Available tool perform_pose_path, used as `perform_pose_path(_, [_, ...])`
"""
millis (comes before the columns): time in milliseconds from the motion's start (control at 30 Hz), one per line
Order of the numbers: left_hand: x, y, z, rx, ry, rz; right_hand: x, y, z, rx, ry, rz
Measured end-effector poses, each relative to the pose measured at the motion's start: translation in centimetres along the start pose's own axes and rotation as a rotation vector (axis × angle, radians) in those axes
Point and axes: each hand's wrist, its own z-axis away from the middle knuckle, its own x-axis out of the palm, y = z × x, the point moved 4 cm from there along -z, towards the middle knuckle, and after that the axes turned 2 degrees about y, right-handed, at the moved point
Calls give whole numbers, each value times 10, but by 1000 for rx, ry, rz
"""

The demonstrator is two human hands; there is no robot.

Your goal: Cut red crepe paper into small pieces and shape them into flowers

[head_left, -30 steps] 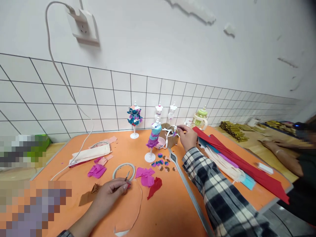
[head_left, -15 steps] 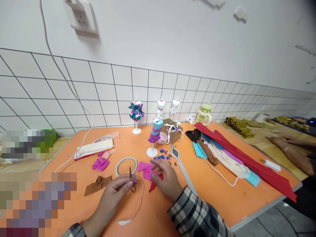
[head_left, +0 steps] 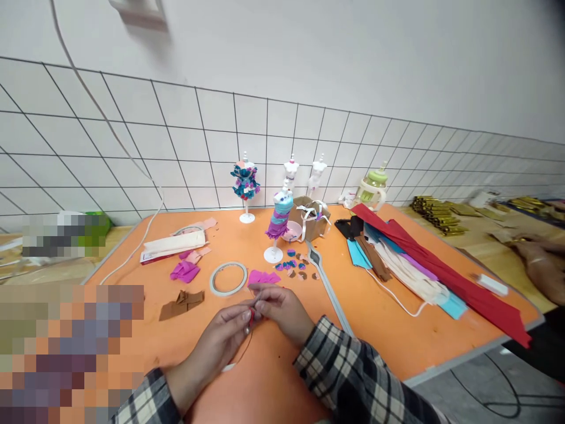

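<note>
My left hand (head_left: 227, 330) is closed in a pinch, with a small red piece of paper (head_left: 252, 316) showing at the fingertips. A thin strip (head_left: 245, 347) hangs below it toward the orange table. Fingertip to fingertip with it, my right hand (head_left: 280, 309) is pinched too; a narrow greyish bit shows there, too small to name. Just beyond the hands lie pink crepe paper (head_left: 263, 277) and a tape roll (head_left: 228, 279). Behind them stands a small mannequin (head_left: 281, 219) wrapped in blue and purple.
Sequins (head_left: 289, 265) lie near the mannequin's base. Farther back are a teal-decorated mannequin (head_left: 246, 184), white mannequins and a cardboard box (head_left: 315, 221). Brown paper (head_left: 182, 304) lies left; red crepe strips (head_left: 441, 271) and a bottle (head_left: 372, 189) are right. A co-worker's arm (head_left: 545, 265) is at far right.
My right hand has moved left and closed; its fingers now meet those of my left hand. A dark pointed thing that stood up from my left fingers no longer shows. The camera view has tilted down.
</note>
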Motion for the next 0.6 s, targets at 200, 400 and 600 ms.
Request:
perform_pose_path(200, [-14,2,0,16,242,184,-19,-11,8,-295,390,153])
perform_pose_path(400, [-21,2,1,-6,287,138,-4,-11,12,-221,164,705])
perform_pose_path(600, [-11,5,5,57,142,-179,3,-2,10,-63,148,532])
